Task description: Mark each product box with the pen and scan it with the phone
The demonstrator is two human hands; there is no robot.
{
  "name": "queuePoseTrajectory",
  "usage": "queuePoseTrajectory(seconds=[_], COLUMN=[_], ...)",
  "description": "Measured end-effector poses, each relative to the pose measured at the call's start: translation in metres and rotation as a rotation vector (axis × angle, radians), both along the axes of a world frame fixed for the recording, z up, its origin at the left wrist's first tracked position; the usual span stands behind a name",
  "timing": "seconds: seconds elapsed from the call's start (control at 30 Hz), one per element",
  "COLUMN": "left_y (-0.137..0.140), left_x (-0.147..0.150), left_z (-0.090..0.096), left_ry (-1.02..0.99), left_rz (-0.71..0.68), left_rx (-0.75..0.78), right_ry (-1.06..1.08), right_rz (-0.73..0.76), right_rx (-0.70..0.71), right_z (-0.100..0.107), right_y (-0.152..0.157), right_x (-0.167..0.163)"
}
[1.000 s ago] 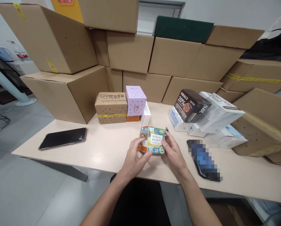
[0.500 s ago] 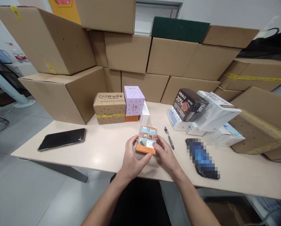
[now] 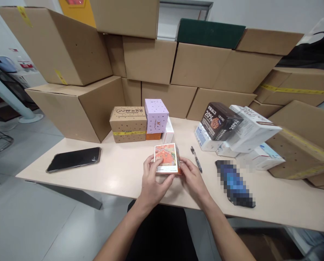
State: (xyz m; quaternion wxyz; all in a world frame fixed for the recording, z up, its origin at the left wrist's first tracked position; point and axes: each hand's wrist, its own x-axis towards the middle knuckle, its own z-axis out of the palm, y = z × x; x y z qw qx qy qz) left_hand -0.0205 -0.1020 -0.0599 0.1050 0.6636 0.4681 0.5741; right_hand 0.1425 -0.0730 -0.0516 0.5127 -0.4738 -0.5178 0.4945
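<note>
A small orange-and-white printed box (image 3: 169, 154) is held between my two hands near the table's front edge. Its upper face carries a reddish picture in a white border. My left hand (image 3: 153, 177) grips the left side and near edge, with one finger lying over the picture. On the right side, my right hand (image 3: 191, 177) closes its fingers on the box's edge. Just right of that hand lies a black pen (image 3: 196, 159). Behind the held box stand a lilac box (image 3: 156, 116) on an orange one, a white box (image 3: 168, 132) and a brown spotted box (image 3: 128, 125).
A phone (image 3: 74, 159) lies at the table's left, and a blurred-out dark device (image 3: 235, 183) at the right. A dark brown box (image 3: 220, 121) and several white boxes (image 3: 253, 127) are stacked back right. Large cardboard cartons (image 3: 151, 59) wall in the back and both sides.
The small box has been turned in my hands: its text-covered face was up before, and the picture face is up now. The view has shifted slightly.
</note>
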Motion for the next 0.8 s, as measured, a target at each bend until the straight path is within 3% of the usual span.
queuePoseTrajectory(seconds=[0.17,0.27,0.4,0.57,0.8], left_y=[0.002,0.004,0.004,0.003,0.004], left_x=[0.004,0.004,0.003,0.003,0.002], left_z=[-0.003,-0.005,-0.002,-0.001,-0.002], left_ry=[0.184,0.251,0.172,-0.013,0.062], left_rz=[-0.001,-0.013,-0.031,-0.046,-0.044], left_rx=[0.036,-0.001,-0.067,-0.174,-0.108], right_ry=[-0.161,-0.217,-0.207,-0.21,-0.174], right_rz=[-0.136,-0.13,-0.063,-0.083,-0.107], right_rx=[0.041,0.042,0.027,0.039,-0.007], right_z=[-0.009,-0.006,0.003,0.008,-0.002], right_y=[0.004,0.004,-0.001,-0.002,0.003], right_x=[0.008,0.012,0.011,0.008,0.009])
